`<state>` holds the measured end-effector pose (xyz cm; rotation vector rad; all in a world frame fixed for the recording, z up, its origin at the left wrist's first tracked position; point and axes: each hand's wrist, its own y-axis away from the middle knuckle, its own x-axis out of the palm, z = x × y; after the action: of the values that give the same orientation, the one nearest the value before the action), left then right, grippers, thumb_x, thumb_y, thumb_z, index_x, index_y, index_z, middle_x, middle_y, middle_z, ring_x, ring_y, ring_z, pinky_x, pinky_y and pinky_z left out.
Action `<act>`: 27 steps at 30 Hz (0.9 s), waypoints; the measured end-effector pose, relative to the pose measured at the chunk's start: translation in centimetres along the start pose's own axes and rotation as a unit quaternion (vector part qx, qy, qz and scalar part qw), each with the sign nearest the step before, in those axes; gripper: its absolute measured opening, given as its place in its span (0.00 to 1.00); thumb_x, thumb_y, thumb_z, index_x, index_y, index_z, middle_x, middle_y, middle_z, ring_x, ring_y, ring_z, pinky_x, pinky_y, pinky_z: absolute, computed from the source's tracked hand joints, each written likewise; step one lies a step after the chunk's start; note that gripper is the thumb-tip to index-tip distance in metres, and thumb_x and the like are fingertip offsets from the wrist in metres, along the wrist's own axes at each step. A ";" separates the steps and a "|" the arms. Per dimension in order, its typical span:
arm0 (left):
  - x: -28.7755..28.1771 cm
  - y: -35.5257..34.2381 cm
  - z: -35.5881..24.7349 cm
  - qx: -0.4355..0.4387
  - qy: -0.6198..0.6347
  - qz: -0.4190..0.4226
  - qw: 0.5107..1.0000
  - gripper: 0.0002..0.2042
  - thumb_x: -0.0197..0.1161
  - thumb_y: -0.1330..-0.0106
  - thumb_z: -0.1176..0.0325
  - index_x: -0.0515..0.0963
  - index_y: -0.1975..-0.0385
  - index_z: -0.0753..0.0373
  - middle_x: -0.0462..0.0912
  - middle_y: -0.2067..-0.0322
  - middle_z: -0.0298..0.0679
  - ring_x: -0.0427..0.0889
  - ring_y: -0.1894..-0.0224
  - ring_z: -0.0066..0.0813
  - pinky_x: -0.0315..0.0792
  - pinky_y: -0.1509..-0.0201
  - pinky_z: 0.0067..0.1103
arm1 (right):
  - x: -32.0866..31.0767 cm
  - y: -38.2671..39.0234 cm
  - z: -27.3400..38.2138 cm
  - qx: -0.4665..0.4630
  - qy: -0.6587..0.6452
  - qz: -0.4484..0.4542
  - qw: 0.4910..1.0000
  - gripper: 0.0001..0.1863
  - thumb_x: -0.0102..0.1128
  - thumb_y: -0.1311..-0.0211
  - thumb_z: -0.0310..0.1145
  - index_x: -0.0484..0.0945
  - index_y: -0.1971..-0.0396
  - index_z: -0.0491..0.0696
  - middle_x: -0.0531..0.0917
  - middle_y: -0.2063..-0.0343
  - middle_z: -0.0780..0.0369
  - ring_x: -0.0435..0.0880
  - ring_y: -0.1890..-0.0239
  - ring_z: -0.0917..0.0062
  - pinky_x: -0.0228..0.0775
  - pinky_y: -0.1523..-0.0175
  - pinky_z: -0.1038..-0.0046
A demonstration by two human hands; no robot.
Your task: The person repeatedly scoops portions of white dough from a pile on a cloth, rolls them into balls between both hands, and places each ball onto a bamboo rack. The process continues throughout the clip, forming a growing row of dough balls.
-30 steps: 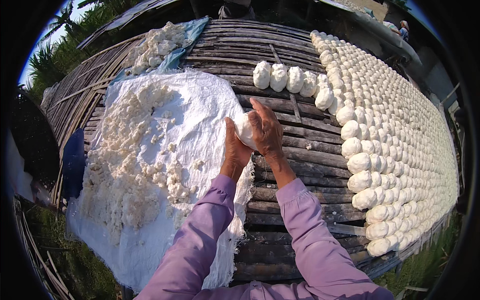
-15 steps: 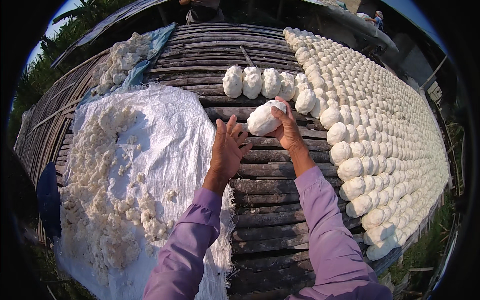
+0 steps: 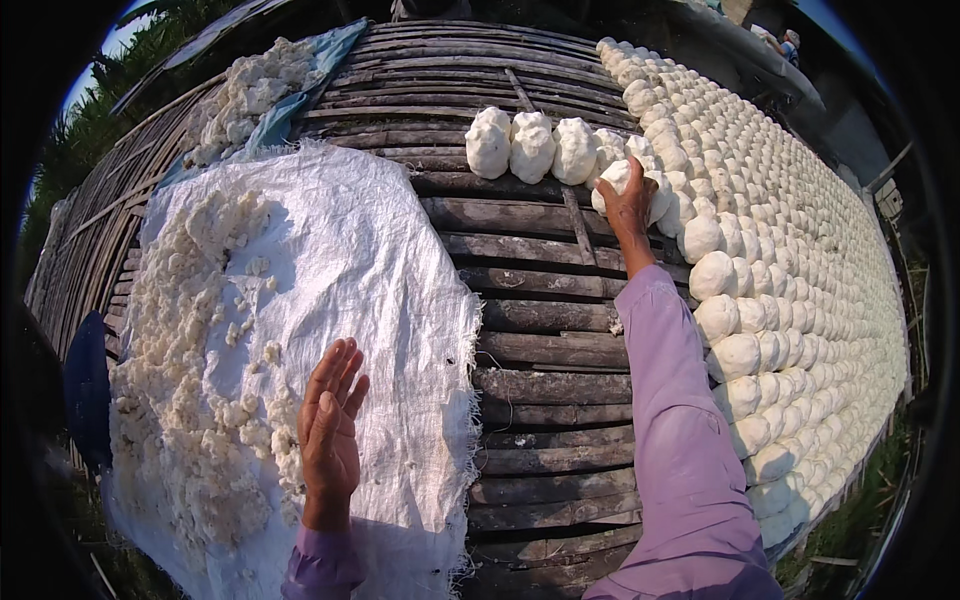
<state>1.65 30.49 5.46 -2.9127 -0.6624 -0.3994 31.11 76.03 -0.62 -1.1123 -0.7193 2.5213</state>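
Note:
My right hand (image 3: 630, 205) is wrapped round a white dough-like lump (image 3: 612, 180), at the near left end of the rows of similar lumps (image 3: 790, 230). Its fingers partly hide the lump, and I cannot tell whether it rests on the slats. Just beyond stands a short row of upright lumps (image 3: 532, 147). Over the white woven sheet (image 3: 390, 300) my left hand (image 3: 332, 430) is raised, fingers stretched out, holding nothing. Beside it lies a heap of crumbly white pieces (image 3: 185, 400).
A platform of dark bamboo slats (image 3: 540, 320) runs beneath everything. More crumbly white material (image 3: 250, 95) lies on a blue sheet (image 3: 335, 50) at the far left. A dark blue object (image 3: 88, 390) sits at the left edge. Another person (image 3: 787, 45) is at the far right.
My right hand has carried the lump right and away from me to the rows. My left hand has drawn back toward me and left, over the sheet. The view has shifted slightly.

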 end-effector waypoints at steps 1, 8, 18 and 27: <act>-0.9 0.9 -0.3 0.002 -0.005 -0.014 1.000 0.35 0.54 0.27 0.49 0.60 0.27 0.67 0.63 0.28 0.52 0.60 0.24 0.48 0.52 0.22 0.42 | 0.5 0.1 -0.1 0.011 0.037 0.019 0.999 0.46 0.77 0.48 0.49 0.65 0.30 0.53 0.68 0.44 0.43 0.73 0.44 0.42 0.69 0.42 0.48; -8.3 9.9 -3.5 0.030 -0.124 -0.164 0.978 0.34 0.57 0.28 0.51 0.62 0.28 0.67 0.66 0.29 0.52 0.63 0.26 0.46 0.55 0.23 0.40 | 0.0 -4.0 1.5 0.086 0.258 0.141 0.952 0.55 0.72 0.58 0.70 0.67 0.29 0.58 0.66 0.38 0.41 0.70 0.38 0.41 0.68 0.38 0.46; -10.8 20.6 -2.7 0.058 -0.128 -0.301 0.943 0.36 0.54 0.24 0.52 0.54 0.25 0.69 0.53 0.24 0.49 0.50 0.21 0.41 0.45 0.20 0.38 | -0.9 20.4 29.8 -0.036 -0.373 0.582 0.722 0.27 0.59 0.26 0.50 0.78 0.39 0.45 0.85 0.49 0.62 0.82 0.49 0.78 0.74 0.46 0.73; -18.6 23.8 -2.1 0.082 -0.212 -0.449 0.865 0.35 0.43 0.19 0.50 0.44 0.22 0.65 0.39 0.21 0.48 0.35 0.19 0.38 0.40 0.19 0.32 | -2.1 42.7 52.3 -0.334 -0.304 0.578 0.679 0.52 0.63 0.45 0.73 0.72 0.34 0.42 0.70 0.32 0.46 0.66 0.27 0.55 0.59 0.25 0.56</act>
<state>-4.55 1.23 0.63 -2.3400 -1.9953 0.2438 -9.41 22.51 7.30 -1.0669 -1.5989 4.0245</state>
